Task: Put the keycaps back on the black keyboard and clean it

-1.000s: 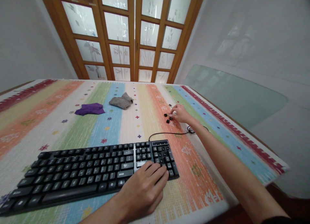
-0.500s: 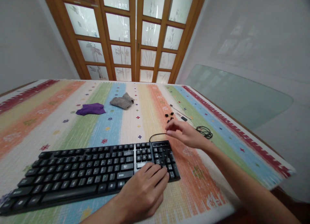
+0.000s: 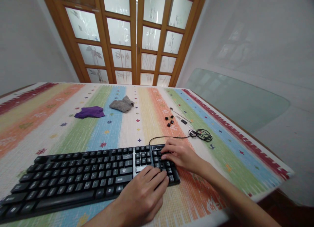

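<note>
Reaching over the upper right of the long black plastic keyboard [image 3: 80, 173], the bare right hand [image 3: 180, 153] has its fingers curled down at the number pad; whether thumb and fingertip pinch anything cannot be told. The bare left hand [image 3: 147, 191] lies with loosely extended fingers across the keyboard's lower right part, gripping nothing visible. The two hands are close, so a shift of either could knock the other's fingers and make a small part slip. Uneven pressure from the left hand could slide the keyboard over the striped cloth on the tabletop [image 3: 152, 123].

Just behind it, the thin black cable [image 3: 171, 136] runs from its back edge to a loose black coil [image 3: 201, 135]; a forearm or fingers catching it could tug the board askew. Beyond the cable, four small black square keycaps [image 3: 168, 124] sit near one another, where a careless sweep could scatter them. Beside them lie a small flat black piece [image 3: 183, 122] and a slim pale rod [image 3: 181, 115], also easily brushed aside. The crumpled grey cloth [image 3: 122, 104] and the flat purple cloth [image 3: 89, 112] lie well apart, unlikely to interfere.
</note>
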Tool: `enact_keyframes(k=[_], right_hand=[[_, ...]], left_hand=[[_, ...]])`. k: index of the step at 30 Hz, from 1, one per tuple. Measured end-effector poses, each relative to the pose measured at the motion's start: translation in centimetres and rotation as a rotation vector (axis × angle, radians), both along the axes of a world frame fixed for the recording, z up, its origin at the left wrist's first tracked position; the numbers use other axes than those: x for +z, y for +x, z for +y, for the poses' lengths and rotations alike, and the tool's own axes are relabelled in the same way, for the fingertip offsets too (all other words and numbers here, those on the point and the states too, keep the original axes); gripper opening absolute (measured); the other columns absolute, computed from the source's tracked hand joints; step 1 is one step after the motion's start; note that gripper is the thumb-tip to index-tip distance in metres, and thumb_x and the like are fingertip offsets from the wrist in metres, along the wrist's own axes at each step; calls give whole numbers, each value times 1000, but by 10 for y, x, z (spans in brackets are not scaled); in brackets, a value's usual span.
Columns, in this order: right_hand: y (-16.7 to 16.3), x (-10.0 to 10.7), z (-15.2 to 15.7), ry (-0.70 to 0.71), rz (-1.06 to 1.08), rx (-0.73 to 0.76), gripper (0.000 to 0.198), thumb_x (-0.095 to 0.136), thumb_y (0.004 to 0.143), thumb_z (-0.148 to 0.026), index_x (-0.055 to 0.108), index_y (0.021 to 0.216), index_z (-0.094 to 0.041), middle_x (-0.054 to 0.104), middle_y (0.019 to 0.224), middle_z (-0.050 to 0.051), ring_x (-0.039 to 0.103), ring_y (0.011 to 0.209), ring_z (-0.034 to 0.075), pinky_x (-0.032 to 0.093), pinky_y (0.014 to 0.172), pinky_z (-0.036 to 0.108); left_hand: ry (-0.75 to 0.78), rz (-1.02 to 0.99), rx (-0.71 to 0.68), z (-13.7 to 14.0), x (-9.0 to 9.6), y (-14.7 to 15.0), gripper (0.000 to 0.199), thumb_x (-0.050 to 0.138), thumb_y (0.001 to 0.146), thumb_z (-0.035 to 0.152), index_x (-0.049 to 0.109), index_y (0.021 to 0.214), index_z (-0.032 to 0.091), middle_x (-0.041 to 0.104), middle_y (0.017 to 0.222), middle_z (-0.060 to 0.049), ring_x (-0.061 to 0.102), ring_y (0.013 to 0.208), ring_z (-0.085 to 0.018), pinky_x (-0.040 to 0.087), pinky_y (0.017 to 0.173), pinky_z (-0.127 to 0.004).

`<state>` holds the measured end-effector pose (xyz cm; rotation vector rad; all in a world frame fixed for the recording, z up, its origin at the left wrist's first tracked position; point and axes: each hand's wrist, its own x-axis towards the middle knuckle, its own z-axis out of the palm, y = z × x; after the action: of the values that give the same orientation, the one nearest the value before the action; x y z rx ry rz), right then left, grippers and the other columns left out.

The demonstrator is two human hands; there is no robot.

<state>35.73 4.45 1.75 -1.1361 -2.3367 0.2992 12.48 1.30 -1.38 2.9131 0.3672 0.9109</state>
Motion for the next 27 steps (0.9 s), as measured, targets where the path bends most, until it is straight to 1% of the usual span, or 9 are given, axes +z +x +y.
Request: enact_keyframes(k=[5,7,9,12,15,17,19,23,27], right_hand=[[0,-3,-4,58,-82,-40,10,60,100,-18,69,97,-15,63,86,5,59,80,19,48,70,30],[-1,-5,-5,83,-94,-39,13,57,101,-19,67,94,-15,62,87,6,57,81,20,48,71,31],[-1,-6,-6,91,-69,-40,18,57,102,-20,66,87,-16,61,86,6,56,81,20,47,71,31],[-2,-5,-7,68,-39,-43,17,63,99,-21,66,83,-16,62,87,6,57,81,19,48,72,31],[-3,-2,-9,28,-45,-42,3,68,94,-16,70,92,-16,64,92,7,60,86,20,50,75,33],[-4,0,-10,6,-34,-48,7,67,93,-12,71,96,-16,65,95,7,61,88,21,51,76,34],[-6,1,-11,-12,-16,-54,9,66,93,-10,72,96,-17,65,96,7,61,89,21,51,77,34],[-10,0,-10,-39,-9,-72,16,66,91,-6,69,103,-16,64,100,7,61,91,21,52,81,35],[-9,-2,-9,-41,-15,-76,9,66,92,-7,67,96,-15,64,99,7,62,90,20,53,81,35]], left_hand=[[4,-3,-4,0,-1,0,35,51,93,12,61,126,5,68,118,-15,61,106,-27,53,94,-44],[4,6,5,0,-1,0,35,53,93,13,60,127,6,67,119,-15,61,108,-27,53,96,-43],[9,13,5,0,-2,0,36,55,92,14,59,127,6,67,120,-15,60,109,-26,52,96,-42],[10,16,8,0,-3,0,37,55,91,14,59,127,7,67,119,-15,60,109,-26,52,97,-42],[10,9,10,0,-4,0,37,54,91,13,60,127,6,68,118,-14,60,108,-26,52,96,-42],[14,3,9,0,-4,1,37,54,91,13,60,126,6,68,118,-14,60,107,-27,53,95,-43],[20,2,14,0,-4,1,37,54,90,14,61,126,6,68,117,-15,61,106,-27,53,95,-43],[35,-2,17,0,-5,0,38,56,89,14,61,126,6,67,119,-14,61,107,-27,54,95,-43],[51,-14,13,1,-8,0,39,56,88,14,61,126,6,67,120,-14,61,107,-27,54,96,-43]])
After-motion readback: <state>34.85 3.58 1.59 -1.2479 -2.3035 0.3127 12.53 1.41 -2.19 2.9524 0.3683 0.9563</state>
